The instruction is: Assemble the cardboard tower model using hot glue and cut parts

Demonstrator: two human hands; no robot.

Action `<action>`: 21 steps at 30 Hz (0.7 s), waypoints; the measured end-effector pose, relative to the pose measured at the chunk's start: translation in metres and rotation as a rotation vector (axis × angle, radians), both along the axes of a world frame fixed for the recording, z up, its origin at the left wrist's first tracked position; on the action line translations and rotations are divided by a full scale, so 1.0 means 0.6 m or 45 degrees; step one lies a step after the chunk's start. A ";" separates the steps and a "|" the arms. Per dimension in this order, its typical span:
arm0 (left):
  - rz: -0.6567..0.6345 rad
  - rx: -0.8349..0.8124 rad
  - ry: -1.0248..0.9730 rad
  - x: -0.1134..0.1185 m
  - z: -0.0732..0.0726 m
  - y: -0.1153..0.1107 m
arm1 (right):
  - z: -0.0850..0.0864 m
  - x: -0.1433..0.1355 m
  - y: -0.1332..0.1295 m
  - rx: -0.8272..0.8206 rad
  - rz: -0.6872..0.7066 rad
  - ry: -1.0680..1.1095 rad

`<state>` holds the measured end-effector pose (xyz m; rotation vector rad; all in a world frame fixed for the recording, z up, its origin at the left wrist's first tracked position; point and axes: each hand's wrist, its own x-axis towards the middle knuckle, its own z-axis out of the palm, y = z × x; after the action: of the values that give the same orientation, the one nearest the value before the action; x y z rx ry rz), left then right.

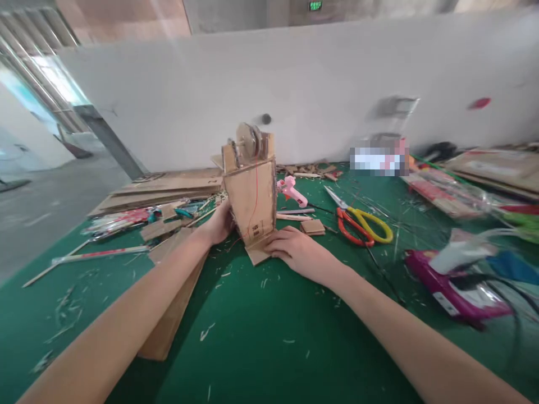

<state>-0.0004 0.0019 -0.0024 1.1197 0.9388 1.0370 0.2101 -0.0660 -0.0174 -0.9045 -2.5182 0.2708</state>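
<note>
the left hand (pixel 219 223) curls round the side of the upright cardboard box (pixel 255 193) on the green table (pixel 261 336); the right hand (pixel 301 251), palm down, bends its fingers onto the box's bottom flap.

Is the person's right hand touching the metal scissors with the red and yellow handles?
Apart. The head view shows green tabletop between the right hand and the scissors.

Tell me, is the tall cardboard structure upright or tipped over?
Upright: the tall tan cardboard structure stands on the green tabletop, round disc on top, left hand and right hand at its lower part.
</note>
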 end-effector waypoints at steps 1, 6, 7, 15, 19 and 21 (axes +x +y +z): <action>0.022 0.011 0.000 -0.001 -0.001 0.001 | 0.000 0.000 0.000 -0.025 -0.023 0.034; 0.061 -0.001 -0.007 -0.003 -0.004 0.005 | -0.006 0.002 0.003 -0.119 -0.098 0.148; 0.062 0.001 -0.014 -0.003 -0.004 0.005 | -0.008 0.003 0.003 -0.128 -0.106 0.154; 0.098 -0.028 -0.016 -0.003 -0.006 0.008 | -0.013 0.013 0.013 -0.117 -0.422 0.168; 0.063 -0.004 -0.054 -0.004 -0.009 0.010 | -0.013 0.018 0.015 -0.118 -0.542 0.120; 0.057 -0.005 -0.063 -0.004 -0.009 0.010 | -0.013 0.017 0.015 -0.134 -0.531 0.106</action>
<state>-0.0027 0.0082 -0.0077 1.0691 0.9297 1.0944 0.2203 -0.0572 -0.0254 -1.3987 -2.1900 0.2995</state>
